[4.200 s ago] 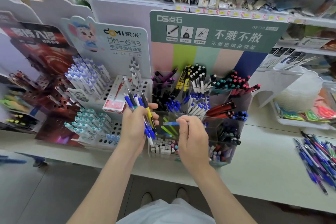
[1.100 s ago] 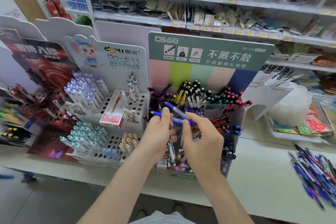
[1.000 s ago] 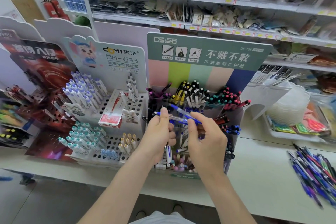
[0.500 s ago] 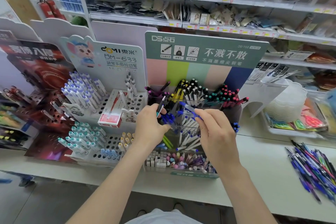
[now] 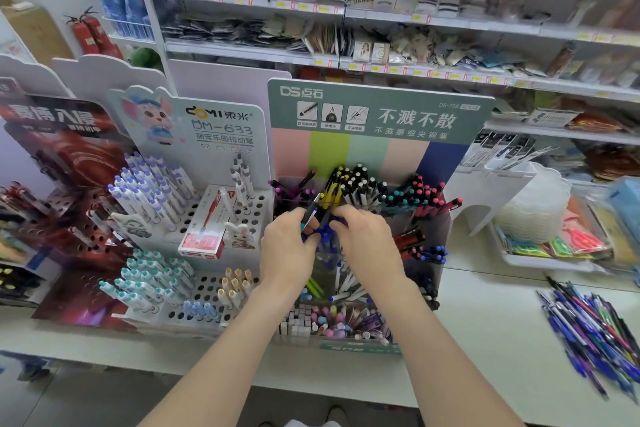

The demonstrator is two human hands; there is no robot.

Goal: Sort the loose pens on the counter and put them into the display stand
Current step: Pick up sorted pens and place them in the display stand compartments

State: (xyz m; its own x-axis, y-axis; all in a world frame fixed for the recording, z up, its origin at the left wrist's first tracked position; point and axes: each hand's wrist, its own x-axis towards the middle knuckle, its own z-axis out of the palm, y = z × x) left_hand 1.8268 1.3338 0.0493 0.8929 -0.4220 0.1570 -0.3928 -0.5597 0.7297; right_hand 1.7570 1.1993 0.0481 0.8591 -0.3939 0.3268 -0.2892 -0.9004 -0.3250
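Display stand (image 5: 367, 156): clear rigid plastic, tiered compartments, green card header. The rear tier holds upright pens grouped by cap colour; the front tray holds small pastel pieces. Left hand (image 5: 289, 246): fingers curled round a slim dark pen (image 5: 313, 210), tilted, over the middle tier. Right hand (image 5: 367, 243): fingers bent down among blue pens (image 5: 323, 239) there; whether they pinch one cannot be told. Loose pens (image 5: 595, 333): mixed heap, mostly blue, on the smooth white counter (image 5: 485, 322), well apart to the right
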